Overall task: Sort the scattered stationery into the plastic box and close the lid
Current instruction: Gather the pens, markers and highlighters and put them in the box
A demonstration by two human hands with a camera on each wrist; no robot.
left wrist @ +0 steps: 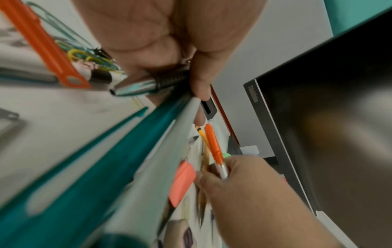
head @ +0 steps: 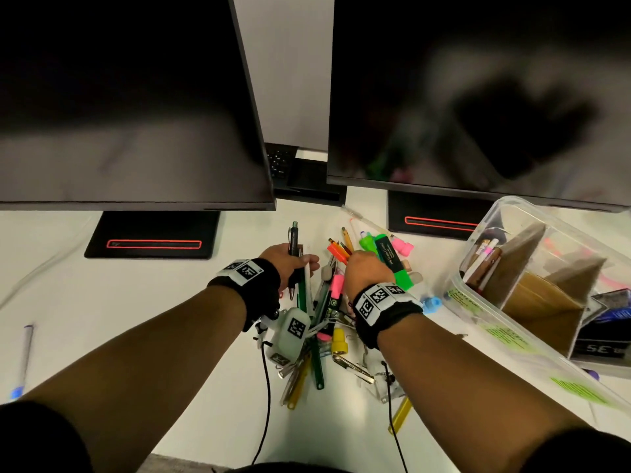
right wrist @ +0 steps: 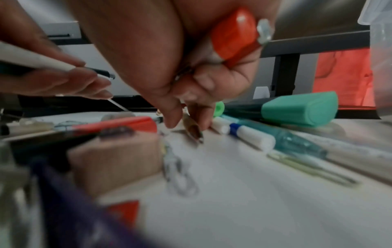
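Observation:
My left hand (head: 300, 262) grips a bundle of pens (head: 294, 244) above the desk: a black one, a green one and a white one, whose silver tip (left wrist: 135, 88) shows in the left wrist view. My right hand (head: 358, 264) holds an orange-capped pen (right wrist: 235, 36) in the palm, and its fingertips pinch a pencil (right wrist: 192, 129) lying on the desk. Loose stationery (head: 321, 322) is piled between my wrists. A green highlighter (head: 396, 264) lies just right of my right hand. The clear plastic box (head: 476, 235) stands open at the right, with cardboard dividers and a few pens inside.
Two dark monitors (head: 129, 97) (head: 478, 97) hang over the back of the white desk, their stands (head: 153, 238) behind the pile. A lone pen (head: 24, 356) lies far left. Paper clips (right wrist: 180, 177) and a white marker (right wrist: 250, 135) lie near my right fingers.

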